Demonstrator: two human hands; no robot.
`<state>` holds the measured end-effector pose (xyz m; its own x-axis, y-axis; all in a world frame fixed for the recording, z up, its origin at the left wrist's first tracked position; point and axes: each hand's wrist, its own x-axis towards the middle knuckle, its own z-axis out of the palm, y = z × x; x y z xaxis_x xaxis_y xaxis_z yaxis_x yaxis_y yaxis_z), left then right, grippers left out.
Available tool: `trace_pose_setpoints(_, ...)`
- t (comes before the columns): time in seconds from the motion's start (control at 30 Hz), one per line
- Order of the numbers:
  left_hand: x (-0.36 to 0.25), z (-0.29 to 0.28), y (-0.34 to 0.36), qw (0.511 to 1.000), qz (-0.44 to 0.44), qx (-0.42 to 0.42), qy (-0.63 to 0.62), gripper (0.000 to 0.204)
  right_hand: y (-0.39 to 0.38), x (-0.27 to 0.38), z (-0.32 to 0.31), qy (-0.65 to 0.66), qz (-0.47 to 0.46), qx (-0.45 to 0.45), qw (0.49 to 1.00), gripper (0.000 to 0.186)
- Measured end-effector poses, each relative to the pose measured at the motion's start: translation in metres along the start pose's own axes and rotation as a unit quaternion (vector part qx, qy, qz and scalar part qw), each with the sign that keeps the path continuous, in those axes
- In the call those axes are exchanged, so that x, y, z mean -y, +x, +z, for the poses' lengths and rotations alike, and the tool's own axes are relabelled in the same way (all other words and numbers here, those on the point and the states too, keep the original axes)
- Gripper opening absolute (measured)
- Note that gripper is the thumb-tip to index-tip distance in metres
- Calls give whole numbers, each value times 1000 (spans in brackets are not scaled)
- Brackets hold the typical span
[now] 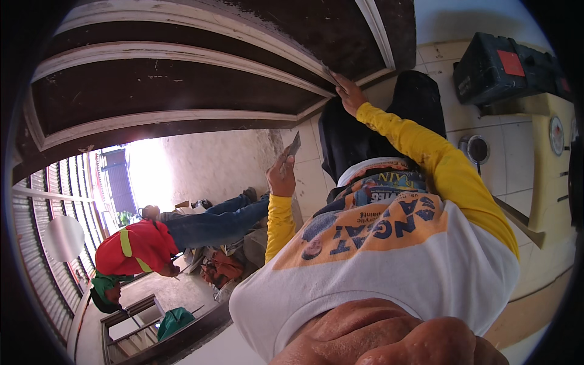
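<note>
My left hand (281,176) is closed round a putty knife (295,145), its flat grey metal blade pointing up, just apart from the door's edge. The brown door (164,91) has pale raised mouldings, scuffed and patchy in places. At the near end of one moulding (201,24), my right hand (349,96) presses a thin, flat grey tool against the door; most of that tool is hidden by the fingers. Yellow sleeves cover both my forearms.
To the left, a person (131,250) in a red top and green head covering stands near a heap of bags and cloths (222,267). At right are a black case (499,70), a round tin (474,148) and a cream-coloured stand (550,176) on tiles.
</note>
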<state>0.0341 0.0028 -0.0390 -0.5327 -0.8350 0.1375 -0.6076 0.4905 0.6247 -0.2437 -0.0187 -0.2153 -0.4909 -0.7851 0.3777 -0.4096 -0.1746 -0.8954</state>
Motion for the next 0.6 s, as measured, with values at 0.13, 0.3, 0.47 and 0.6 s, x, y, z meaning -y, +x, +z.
trace_pose_setpoints(0.13,-2,1,-2,1000,-4,-11,-8,35,-30,-13,-39,-11,33,107,994,43)
trace_pose_setpoints(0.3,-9,3,9,999,-24,-28,-6,38,8,-21,-80,-7,192,81,978,50)
trace_pose_setpoints(0.47,-1,3,5,999,2,-33,-22,36,92,8,-92,-68,353,305,882,57)
trace_pose_setpoints(0.6,-9,-1,2,999,-12,-42,-24,33,123,36,-83,-16,360,299,884,62)
